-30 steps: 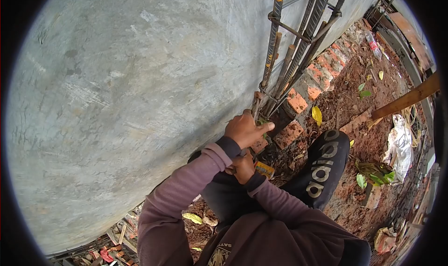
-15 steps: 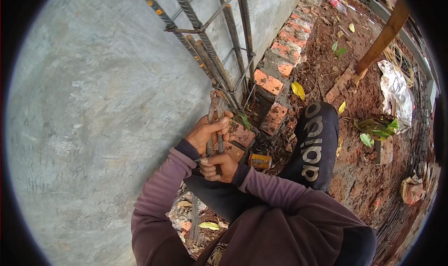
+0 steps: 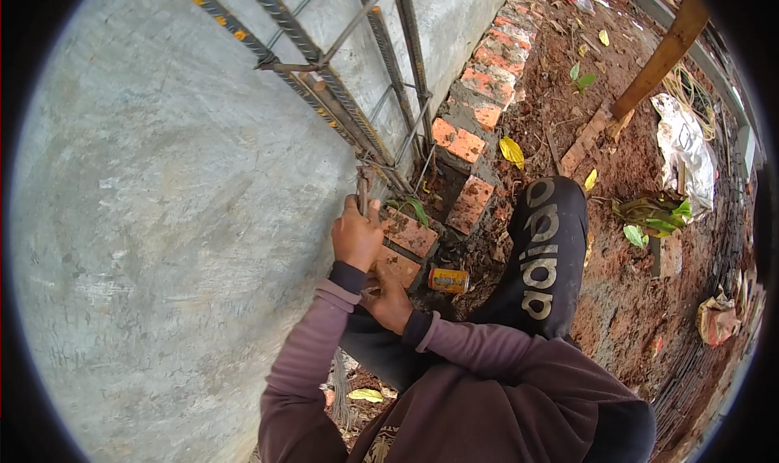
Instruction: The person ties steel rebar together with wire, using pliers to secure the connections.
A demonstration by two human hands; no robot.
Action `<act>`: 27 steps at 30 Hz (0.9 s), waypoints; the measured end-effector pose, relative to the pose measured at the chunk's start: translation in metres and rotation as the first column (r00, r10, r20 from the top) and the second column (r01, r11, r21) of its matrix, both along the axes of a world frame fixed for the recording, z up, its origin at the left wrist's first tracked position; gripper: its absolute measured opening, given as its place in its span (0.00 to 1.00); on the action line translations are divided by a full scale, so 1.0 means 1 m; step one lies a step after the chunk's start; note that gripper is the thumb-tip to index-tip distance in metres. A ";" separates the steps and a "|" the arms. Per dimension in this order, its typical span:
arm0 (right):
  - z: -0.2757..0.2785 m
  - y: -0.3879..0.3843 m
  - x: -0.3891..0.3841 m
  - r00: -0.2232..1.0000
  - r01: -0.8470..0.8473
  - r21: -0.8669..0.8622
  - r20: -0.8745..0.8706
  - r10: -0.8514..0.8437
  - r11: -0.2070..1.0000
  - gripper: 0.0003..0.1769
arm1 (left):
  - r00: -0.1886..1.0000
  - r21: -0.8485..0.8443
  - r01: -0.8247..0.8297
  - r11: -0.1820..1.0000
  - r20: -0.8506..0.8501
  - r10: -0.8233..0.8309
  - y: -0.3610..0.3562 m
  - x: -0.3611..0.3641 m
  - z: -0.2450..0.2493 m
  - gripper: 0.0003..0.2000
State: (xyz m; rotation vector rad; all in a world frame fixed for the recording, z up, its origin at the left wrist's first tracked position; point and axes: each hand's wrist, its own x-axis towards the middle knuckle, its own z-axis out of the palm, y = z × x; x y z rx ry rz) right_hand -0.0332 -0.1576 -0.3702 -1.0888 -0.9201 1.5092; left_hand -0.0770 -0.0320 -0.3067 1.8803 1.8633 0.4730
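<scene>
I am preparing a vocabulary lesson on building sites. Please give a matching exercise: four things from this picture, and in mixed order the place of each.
1. rusty metal pincers
2. small orange metal can
3. yellow fallen leaf
4. crumpled white plastic sheet

A. beside the brown wooden pole, far from the grey concrete wall
B. in the grip of the left hand
C. between a red brick and the black trouser leg
D. on the soil, between brick row and pole

Pairs: 1-B, 2-C, 3-D, 4-A
</scene>
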 end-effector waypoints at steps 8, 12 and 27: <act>0.000 -0.005 0.019 0.760 -0.282 -0.077 -0.626 0.174 0.956 0.11 | 0.971 -0.232 -0.005 0.973 0.231 0.060 -0.015 -0.003 0.028 0.33; 0.003 -0.008 0.046 -0.115 -0.617 0.249 -0.967 0.228 0.747 0.21 | 0.513 -0.445 0.315 0.838 0.823 0.244 -0.016 -0.009 0.025 0.24; -0.010 0.015 0.067 0.882 -0.310 0.007 0.376 0.285 0.951 0.46 | 0.777 -0.102 -0.070 0.992 0.619 0.118 -0.065 -0.001 -0.063 0.23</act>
